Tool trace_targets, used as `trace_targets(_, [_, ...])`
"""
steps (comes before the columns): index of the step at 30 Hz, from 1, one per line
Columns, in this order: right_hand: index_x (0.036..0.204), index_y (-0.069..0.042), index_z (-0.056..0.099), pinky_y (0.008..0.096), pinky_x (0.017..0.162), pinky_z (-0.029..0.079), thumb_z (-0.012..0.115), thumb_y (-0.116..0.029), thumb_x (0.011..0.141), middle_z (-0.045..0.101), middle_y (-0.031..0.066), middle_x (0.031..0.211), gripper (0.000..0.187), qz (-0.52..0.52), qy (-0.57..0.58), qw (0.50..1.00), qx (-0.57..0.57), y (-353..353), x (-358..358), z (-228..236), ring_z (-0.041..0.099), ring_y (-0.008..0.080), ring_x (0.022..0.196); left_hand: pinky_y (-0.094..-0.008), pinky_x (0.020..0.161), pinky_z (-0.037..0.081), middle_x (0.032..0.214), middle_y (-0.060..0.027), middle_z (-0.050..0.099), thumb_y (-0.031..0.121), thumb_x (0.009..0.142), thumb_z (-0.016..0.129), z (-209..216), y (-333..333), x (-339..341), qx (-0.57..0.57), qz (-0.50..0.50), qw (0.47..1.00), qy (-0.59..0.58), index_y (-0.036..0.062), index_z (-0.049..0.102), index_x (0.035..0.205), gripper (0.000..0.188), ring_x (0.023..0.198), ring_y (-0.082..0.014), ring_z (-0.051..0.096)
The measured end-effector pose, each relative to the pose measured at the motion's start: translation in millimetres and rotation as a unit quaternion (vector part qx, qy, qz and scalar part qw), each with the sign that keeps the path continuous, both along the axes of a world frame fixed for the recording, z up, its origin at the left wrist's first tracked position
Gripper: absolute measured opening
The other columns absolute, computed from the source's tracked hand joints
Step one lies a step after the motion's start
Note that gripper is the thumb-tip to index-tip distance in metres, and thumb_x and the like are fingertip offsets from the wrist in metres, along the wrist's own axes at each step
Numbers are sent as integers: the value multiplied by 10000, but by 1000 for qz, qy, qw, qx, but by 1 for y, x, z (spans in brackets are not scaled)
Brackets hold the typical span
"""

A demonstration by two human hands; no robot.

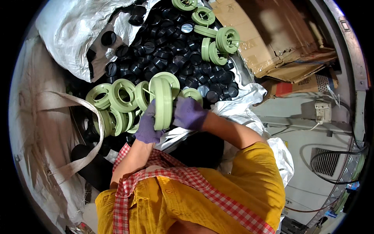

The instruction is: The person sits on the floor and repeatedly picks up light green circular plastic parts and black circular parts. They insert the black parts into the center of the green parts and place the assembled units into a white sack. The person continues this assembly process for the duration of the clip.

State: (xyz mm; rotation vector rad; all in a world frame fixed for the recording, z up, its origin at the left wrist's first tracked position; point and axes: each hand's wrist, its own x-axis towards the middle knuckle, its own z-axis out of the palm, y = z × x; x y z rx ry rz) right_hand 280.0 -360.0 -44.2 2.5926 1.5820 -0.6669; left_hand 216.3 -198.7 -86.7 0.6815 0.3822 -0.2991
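Observation:
My left hand [148, 124], in a purple glove, is closed on a pale green plastic ring [163, 104] held tilted over the pile. My right hand [189, 113], gloved the same way, is closed right beside that ring's right side. Its fingertips are hidden, and another green ring [191, 94] shows just beyond them. To the left of my hands, several green rings [124, 95] lie in a cluster, some with thin green stems sticking out. Beneath and beyond them spreads a heap of black round plastic caps [163, 50].
White woven sacking [74, 31] surrounds the heap, with a strap loop [91, 156] at the left. More green rings [226, 39] rest at the far right edge of the heap. Cardboard boxes [249, 43] stand beyond it. A grey machine cabinet [296, 156] with cables is on the right.

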Motion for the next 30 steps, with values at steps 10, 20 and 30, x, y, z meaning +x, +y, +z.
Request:
trace_targets(10, [975,-19,564,323,613,466,670,-339,777,609,86,772,391,-472,183,791,344,-83,59,3,597,209,667,-336,806,507,1108,-137,580,120,800,678,30,67,13,546,97,828,-78,5,497,1219,471,943,-248,602])
trace_targets(20, [1279,-50,386,454,940,419,713,-368,728,522,238,1219,716,-660,-176,718,136,-125,226,-64,520,407,1116,-446,919,414,1185,-230,521,185,728,717,-3,42,-13,719,5,643,-264,30,561,1149,476,1062,-385,512])
trace_targets(30, [959,-72,656,378,613,481,823,-374,609,580,136,800,491,-3,-309,838,449,-15,15,47,572,291,708,-301,903,433,1143,-121,550,216,873,510,65,-5,50,274,34,931,-239,-22,517,1190,397,1012,-191,551])
